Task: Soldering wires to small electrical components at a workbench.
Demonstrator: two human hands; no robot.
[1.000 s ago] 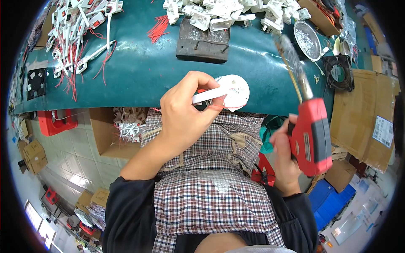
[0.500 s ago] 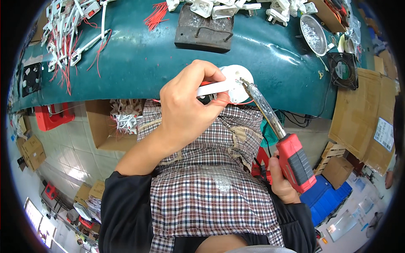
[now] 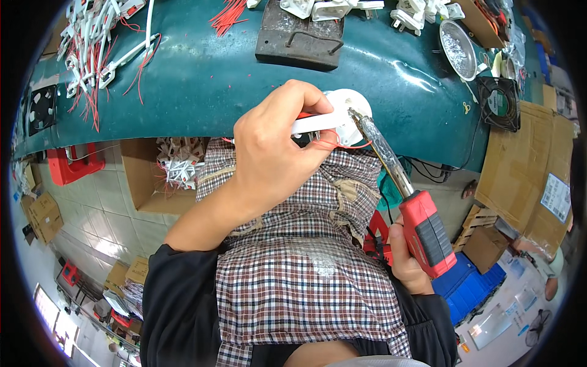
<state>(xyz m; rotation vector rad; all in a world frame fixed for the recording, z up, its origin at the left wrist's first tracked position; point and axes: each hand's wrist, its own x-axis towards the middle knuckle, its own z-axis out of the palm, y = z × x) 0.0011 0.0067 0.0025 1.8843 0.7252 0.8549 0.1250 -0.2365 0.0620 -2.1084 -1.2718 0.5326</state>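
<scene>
My left hand [image 3: 275, 140] is closed round a white plastic strip-shaped part [image 3: 317, 124], with thin red wire by its fingers. A round white plastic piece [image 3: 359, 101] lies right beside the strip; I cannot tell whether the two are joined. My right hand [image 3: 408, 263] grips the red and black handle of a soldering iron [image 3: 391, 168], its metal barrel slanting up to the left. The iron's tip is at the round piece, touching or just over it. Both hands work at the near edge of the green table [image 3: 214, 92].
A dark metal block with a handle [image 3: 299, 43] bears white plug parts. Red wires [image 3: 229, 17], wired white parts [image 3: 92, 55], a metal dish [image 3: 457, 50] and a black fan [image 3: 498, 103] are on the table. Below left stands a cardboard box [image 3: 142, 183] of parts.
The view has shifted slightly. Both hands keep their holds, and the iron's tip stays at the round white piece. A person's arm or leg has come in at the far right.
</scene>
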